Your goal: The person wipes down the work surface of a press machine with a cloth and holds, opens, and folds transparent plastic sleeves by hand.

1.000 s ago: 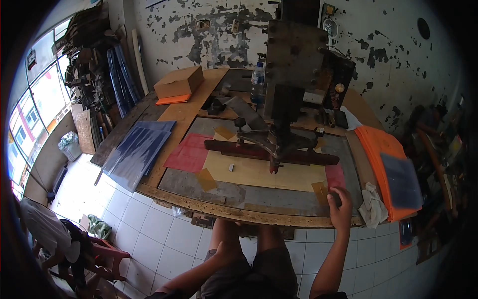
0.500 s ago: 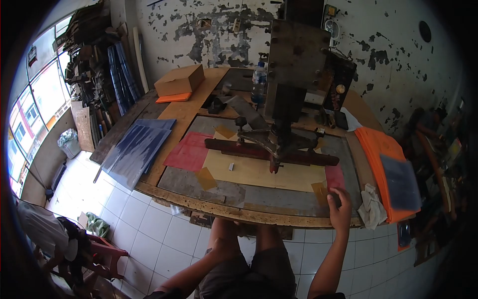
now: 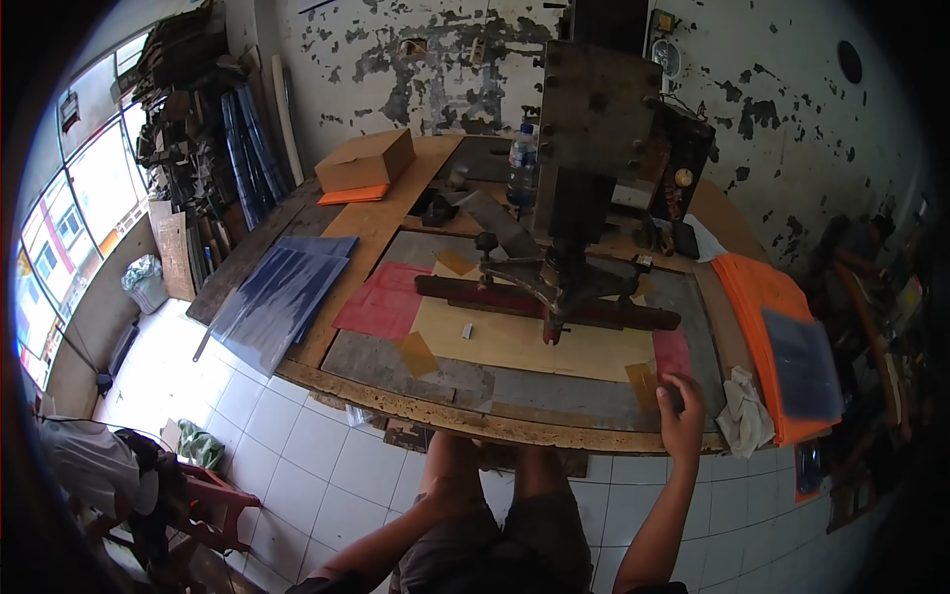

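Note:
My right hand (image 3: 683, 414) rests at the front right edge of the table, its fingers curved and apart beside a strip of brown tape (image 3: 641, 386), with nothing seen in it. My left hand (image 3: 451, 495) lies on my thigh; its fingers are hard to make out. A dark metal press head with a long bar (image 3: 594, 311) stands over a yellow sheet (image 3: 515, 348) taped to the grey plate (image 3: 534, 401). Pink sheets (image 3: 381, 299) show at both ends of the yellow one. A small white piece (image 3: 467, 331) lies on the yellow sheet.
Clear blue plastic sheets (image 3: 277, 302) lie at the left. Orange sheets (image 3: 762, 297) with a plastic packet and a white cloth (image 3: 744, 414) are at the right. A cardboard box (image 3: 364, 160) and a bottle (image 3: 522, 163) stand behind. People sit at lower left and far right.
The view has shifted slightly, so everything appears a little further right. Both hands keep nearly the same places, and nothing on the table has visibly moved.

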Demonstrator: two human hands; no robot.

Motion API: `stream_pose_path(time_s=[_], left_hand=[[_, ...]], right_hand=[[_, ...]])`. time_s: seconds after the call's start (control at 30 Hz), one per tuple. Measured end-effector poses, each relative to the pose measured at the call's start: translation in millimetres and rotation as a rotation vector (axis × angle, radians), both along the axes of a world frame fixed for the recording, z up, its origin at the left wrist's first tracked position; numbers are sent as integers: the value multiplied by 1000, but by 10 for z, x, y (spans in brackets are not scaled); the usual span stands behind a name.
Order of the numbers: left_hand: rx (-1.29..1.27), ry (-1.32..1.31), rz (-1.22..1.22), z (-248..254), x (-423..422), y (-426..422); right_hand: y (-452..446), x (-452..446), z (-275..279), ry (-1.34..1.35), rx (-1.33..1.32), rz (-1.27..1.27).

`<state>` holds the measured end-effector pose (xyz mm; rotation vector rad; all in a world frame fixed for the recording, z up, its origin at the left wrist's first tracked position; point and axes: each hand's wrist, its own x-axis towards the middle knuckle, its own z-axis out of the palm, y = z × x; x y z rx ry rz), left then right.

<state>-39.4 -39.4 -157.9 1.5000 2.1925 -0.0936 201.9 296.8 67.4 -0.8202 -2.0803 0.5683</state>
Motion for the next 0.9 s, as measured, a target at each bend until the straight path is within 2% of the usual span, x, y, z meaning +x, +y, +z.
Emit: stream_pose_path(time_s=[0.13, 0.33, 0.5, 0.6, 0.67, 0.7, 0.8, 0.87, 0.9], left_hand=[[-27, -6, -3, 2, 55, -41], [161, 28, 104, 88, -156, 130], [106, 9, 72, 213, -54, 64], [96, -81, 73, 651, -91, -53], [135, -197, 141, 956, -242, -307], [186, -245, 233, 947, -363, -494], [440, -563, 195, 1896, -698, -845], [606, -608, 241, 2505, -908, -1054], [680, -530, 243, 2640, -1132, -1167]], right_hand=[[-8, 7, 16, 9, 0, 6], [-8, 0, 9, 2, -8, 11], [-7, 8, 5, 13, 13, 5], [-14, 20, 23, 4, 4, 19], [-12, 25, 28, -2, -9, 12], [-20, 18, 19, -5, -21, 15], [4, 15, -32, -31, -25, -11], [16, 15, -58, -40, -18, -19], [20, 17, -59, -38, -22, -19]])
